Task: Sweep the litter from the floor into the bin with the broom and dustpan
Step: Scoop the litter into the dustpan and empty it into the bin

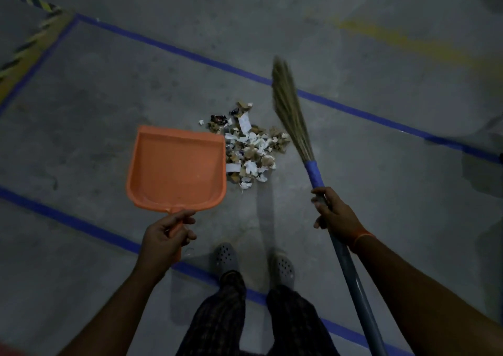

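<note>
The litter (250, 146) lies heaped on the floor (109, 89), at 12 o'clock from the feet. The left hand (166, 236) grips the dustpan (177, 168) handle, its mouth touching the heap's 9 o'clock side. The right hand (334, 211) grips the broom (292, 116), bristles at 3 o'clock. Next, likely a sweep toward 9 o'clock. No bin in view.

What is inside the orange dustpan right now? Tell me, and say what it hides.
The orange dustpan, held by the left hand, has no litter in its tray. The litter pile lies on the floor beside its right edge. The floor beneath the pan is covered from view.
</note>
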Available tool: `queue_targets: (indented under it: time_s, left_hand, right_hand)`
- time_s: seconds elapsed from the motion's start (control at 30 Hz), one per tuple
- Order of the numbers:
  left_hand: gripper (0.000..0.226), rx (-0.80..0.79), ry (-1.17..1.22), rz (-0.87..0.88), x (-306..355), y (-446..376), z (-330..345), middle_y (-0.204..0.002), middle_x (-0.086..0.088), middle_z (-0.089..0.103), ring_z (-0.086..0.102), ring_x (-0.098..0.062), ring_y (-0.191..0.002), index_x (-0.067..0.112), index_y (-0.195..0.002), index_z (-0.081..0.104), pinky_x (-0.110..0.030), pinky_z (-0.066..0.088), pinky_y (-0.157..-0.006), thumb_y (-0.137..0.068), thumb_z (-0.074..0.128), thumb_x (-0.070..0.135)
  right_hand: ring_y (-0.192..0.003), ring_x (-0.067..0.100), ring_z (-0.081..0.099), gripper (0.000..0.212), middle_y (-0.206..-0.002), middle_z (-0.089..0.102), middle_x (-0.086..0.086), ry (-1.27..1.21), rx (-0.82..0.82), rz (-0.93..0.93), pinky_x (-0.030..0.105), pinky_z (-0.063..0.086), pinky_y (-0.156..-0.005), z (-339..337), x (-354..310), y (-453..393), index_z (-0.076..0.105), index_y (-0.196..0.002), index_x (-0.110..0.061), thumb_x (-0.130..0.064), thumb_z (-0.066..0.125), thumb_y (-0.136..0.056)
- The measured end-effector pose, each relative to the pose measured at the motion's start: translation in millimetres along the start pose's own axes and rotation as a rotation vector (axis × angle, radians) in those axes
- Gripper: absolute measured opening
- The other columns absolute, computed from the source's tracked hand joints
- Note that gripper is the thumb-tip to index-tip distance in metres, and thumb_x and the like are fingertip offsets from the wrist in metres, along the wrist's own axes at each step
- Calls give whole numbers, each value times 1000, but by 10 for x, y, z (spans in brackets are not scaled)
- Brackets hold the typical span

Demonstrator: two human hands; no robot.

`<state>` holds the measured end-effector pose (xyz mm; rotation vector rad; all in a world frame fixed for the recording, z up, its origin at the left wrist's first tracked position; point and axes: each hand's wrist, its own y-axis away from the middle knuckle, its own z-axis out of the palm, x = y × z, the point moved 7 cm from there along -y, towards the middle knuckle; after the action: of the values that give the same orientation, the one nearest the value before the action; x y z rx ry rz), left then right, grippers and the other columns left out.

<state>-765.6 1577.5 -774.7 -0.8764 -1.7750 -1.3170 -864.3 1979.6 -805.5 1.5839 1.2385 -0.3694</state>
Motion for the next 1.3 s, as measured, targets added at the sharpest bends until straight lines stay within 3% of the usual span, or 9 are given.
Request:
queue_targets:
  time_s: [0.13, 0.2, 0.33, 0.47, 0.57, 0.67, 0.87, 1.07, 1.3]
  left_hand:
    - [36, 1, -16, -16, -324, -328, 204, -106, -18, 68, 69, -17, -71, 5, -119, 69, -23, 55, -63, -94, 51, -14]
    - [37, -5, -16, -6, -512, -524, 329, -107, -19, 68, 69, -18, -71, 8, -118, 69, -24, 55, -64, -95, 51, -13]
    - [39, -12, -3, 4, -961, -978, 598, -105, -17, 69, 69, -18, -71, 11, -115, 71, -26, 56, -65, -93, 51, -14]
    - [38, -64, -19, 45, -1468, -1524, 807, -101, -11, 71, 69, -22, -73, 10, -116, 72, -33, 56, -68, -94, 52, -13]
    - [38, -78, -19, 79, -1844, -1941, 916, -98, -7, 71, 70, -20, -71, 10, -114, 72, -28, 54, -64, -94, 51, -15]
    - [36, -124, -36, 109, -2253, -2344, 1029, -99, -7, 70, 69, -19, -71, 9, -116, 71, -29, 53, -65, -93, 54, -13]
    - [37, -216, -62, 159, -2940, -3033, 1181, -103, -6, 73, 70, -17, -74, 13, -117, 71, -25, 55, -66, -82, 60, 10]
    - [38, -218, -61, 216, -3333, -3483, 1177, -104, -8, 75, 70, -19, -74, 14, -115, 72, -24, 55, -61, -94, 56, -12]
    - [35, -252, -44, 167, -3487, -3346, 1191, -103, -9, 74, 70, -21, -74, 24, -106, 79, -26, 54, -60, -84, 68, -1]
  right_hand:
    - [-69, 30, 73, 67, -138, 34, 1, -18, -43, 61, 31, 57, -61, 9, 202, -583, 33, -143, -46, 0, 42, -96]
    - [-75, 33, 73, 70, -139, 36, 4, -68, -48, 78, 35, 56, -62, 37, 398, -903, 34, -144, -45, 3, 42, -94]
    - [-85, 26, 69, 57, -129, 53, 15, 8, -55, 22, 37, 57, -67, 145, 839, -1423, 49, -133, -40, 0, 48, -93]
    - [-78, 28, 64, 53, -116, 55, 5, 151, -63, -85, 40, 58, -70, 327, 1237, -1876, 55, -116, -42, 0, 55, -84]
    - [-67, 27, 64, 21, -98, 61, 5, 218, -12, -165, 39, 55, -66, 489, 1516, -2270, 53, -103, -33, -20, 65, -91]
    - [-59, 26, 64, 13, -80, 62, 9, 192, 38, -191, 42, 56, -61, 662, 1823, -2684, 50, -93, -25, -29, 63, -94]
    - [-63, 30, 72, 7, -95, 66, 21, 135, 21, -225, 48, 60, -62, 926, 2402, -3331, 50, -99, -26, -20, 54, -99]
    - [-74, 34, 73, 53, -134, 41, 10, 159, -68, -145, 42, 61, -64, 996, 2903, -3859, 48, -130, -44, -3, 42, -97]
    - [-71, 34, 67, 49, -107, 57, 18, 325, 81, -177, 39, 56, -53, 606, 2970, -3697, 58, -112, -37, 1, 42, -86]
